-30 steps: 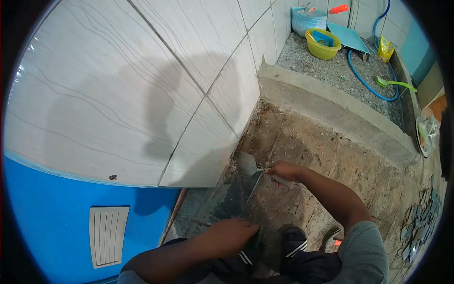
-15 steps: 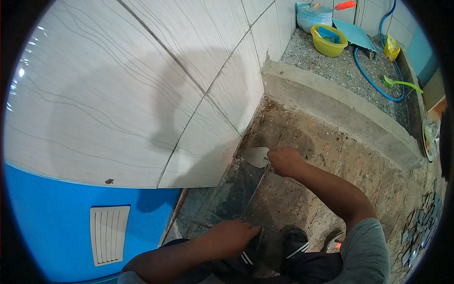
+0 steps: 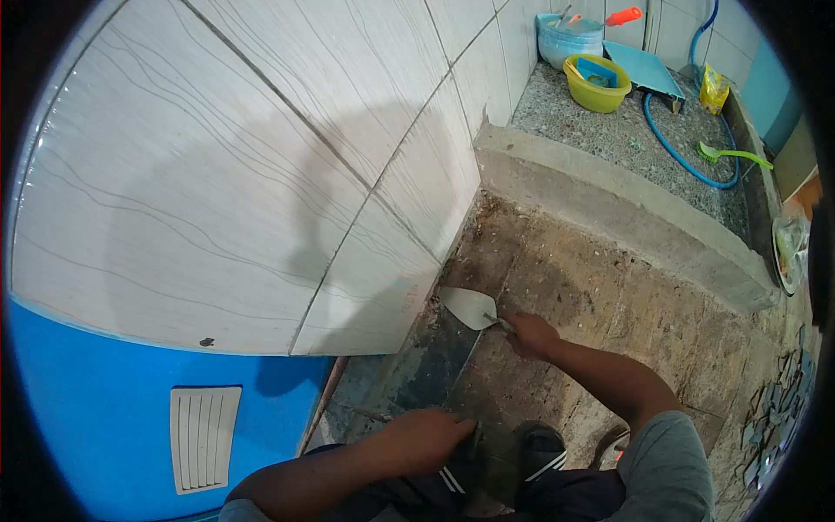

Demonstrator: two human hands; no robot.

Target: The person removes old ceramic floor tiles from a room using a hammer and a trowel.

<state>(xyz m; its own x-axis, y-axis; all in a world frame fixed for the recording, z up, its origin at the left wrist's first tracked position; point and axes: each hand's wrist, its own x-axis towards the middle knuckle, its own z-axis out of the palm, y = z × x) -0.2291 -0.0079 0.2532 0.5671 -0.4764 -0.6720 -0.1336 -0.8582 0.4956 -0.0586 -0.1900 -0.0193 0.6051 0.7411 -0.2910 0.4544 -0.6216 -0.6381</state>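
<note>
My right hand (image 3: pixel 531 337) is closed round the handle of a pointed trowel (image 3: pixel 470 309). The pale metal blade lies low over the floor, its tip close to the foot of the tiled wall (image 3: pixel 374 261). Under and in front of it are a dark grey floor tile (image 3: pixel 424 370) and brown, crumb-strewn flooring (image 3: pixel 557 261). My left hand (image 3: pixel 430 441) is low, above my leg, with its fingers curled together; whatever they may hold is hidden.
A concrete curb (image 3: pixel 617 209) bounds the floor. Beyond it are a yellow basin (image 3: pixel 597 91), a blue bucket (image 3: pixel 570 42), a dustpan (image 3: pixel 645 70), a hose (image 3: pixel 683 165) and a green brush (image 3: pixel 731 155). Broken tile pieces (image 3: pixel 778 409) lie at right. A blue panel (image 3: pixel 104 409) stands left.
My right hand has moved down and slightly right, and more of the trowel blade shows. My left hand stays in place. The view has shifted slightly.
</note>
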